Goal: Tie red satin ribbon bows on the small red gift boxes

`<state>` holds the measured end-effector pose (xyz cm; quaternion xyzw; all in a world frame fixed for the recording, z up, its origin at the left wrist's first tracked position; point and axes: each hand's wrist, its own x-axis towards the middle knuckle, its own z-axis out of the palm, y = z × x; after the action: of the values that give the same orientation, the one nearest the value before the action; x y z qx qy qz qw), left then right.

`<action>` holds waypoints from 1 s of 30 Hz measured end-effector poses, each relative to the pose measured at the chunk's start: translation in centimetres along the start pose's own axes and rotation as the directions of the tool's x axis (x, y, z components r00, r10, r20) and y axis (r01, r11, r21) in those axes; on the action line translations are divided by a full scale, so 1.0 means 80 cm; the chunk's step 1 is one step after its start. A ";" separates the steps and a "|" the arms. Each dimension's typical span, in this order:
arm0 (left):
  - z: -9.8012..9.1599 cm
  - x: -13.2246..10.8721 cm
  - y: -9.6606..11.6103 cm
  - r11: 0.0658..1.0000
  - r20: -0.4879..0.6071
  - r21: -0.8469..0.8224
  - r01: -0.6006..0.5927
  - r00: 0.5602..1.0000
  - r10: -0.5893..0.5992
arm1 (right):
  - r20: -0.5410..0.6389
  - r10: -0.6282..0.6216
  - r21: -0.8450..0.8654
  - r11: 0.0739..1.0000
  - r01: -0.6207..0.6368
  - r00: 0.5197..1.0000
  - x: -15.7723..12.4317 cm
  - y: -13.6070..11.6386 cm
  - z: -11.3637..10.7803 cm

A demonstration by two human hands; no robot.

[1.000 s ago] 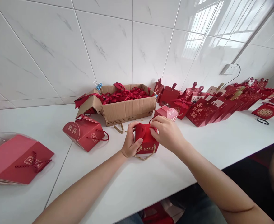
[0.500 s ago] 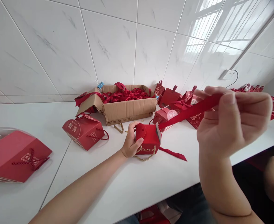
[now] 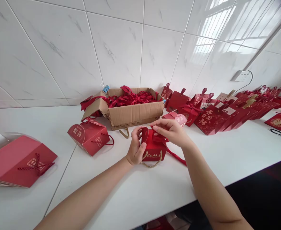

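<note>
A small red gift box with a gold cord handle stands on the white table. My left hand grips its left side, thumb on the front and fingers behind the raised round flap. Above the box's right side, my right hand is closed in a pinch on a red ribbon. The ribbon bunches at the box top, and its loose tail trails onto the table to the right. My fingers partly hide where the ribbon meets the box.
Behind the box, a cardboard carton overflows with red ribbons. Two red boxes, one smaller and one larger, lie to the left. Several red gift boxes line the wall on the right. A gold strip lies before the carton.
My right hand has come down and left from high on the right, bringing the stretched ribbon to the box top. My left hand still holds the box.
</note>
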<state>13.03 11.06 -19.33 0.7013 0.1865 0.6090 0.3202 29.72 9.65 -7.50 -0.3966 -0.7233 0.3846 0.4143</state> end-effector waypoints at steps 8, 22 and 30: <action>0.002 -0.001 0.000 1.000 -0.026 -0.005 -0.001 1.000 0.001 | 0.038 -0.013 -0.101 0.995 0.017 0.999 -0.017 0.023 0.022; -0.009 0.012 0.013 0.998 0.051 0.065 -0.022 0.999 0.019 | -0.091 -0.033 -0.095 0.995 0.024 0.995 -0.014 0.027 0.029; -0.014 0.042 0.042 0.970 -0.036 0.218 0.106 0.994 -0.101 | -0.085 -0.024 -0.061 0.998 0.019 0.996 -0.013 0.026 0.027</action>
<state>12.12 11.07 -14.49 0.7140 0.2931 0.5758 0.2696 28.68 9.05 -10.41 -0.4173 -0.7203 0.3408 0.4369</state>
